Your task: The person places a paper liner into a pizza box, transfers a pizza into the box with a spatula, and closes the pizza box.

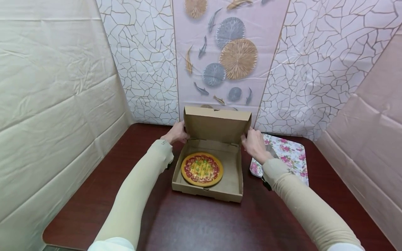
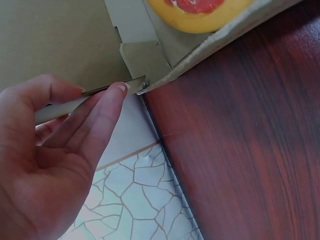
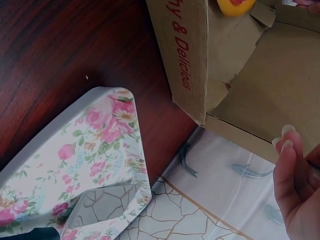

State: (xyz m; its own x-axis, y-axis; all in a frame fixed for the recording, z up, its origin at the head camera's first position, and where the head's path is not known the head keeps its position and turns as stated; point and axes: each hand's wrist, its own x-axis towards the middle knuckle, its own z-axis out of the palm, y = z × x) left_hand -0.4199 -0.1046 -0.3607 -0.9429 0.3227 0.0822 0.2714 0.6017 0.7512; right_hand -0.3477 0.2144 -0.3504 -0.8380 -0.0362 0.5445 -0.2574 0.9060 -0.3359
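Observation:
An open cardboard pizza box (image 1: 230, 167) stands on the table with its lid (image 1: 216, 127) raised at the back. Inside, toward the left front, lies a pizza (image 1: 202, 169) with a thick yellow crust and red and yellow topping. My left hand (image 1: 176, 133) pinches the lid's left side edge between thumb and fingers, close to the hinge, as the left wrist view shows. On the other side my right hand (image 1: 255, 144) holds the lid's right edge with bent fingers (image 3: 286, 165); its thumb is hidden in the right wrist view.
To the right of the box lies a white tray (image 1: 295, 153) with pink flowers, partly under my right forearm. On it rests a shiny metal wedge-shaped blade (image 3: 102, 205). A patterned wall cloth (image 1: 150, 62) hangs close behind the box, and pale cloth (image 1: 56, 87) encloses the sides.

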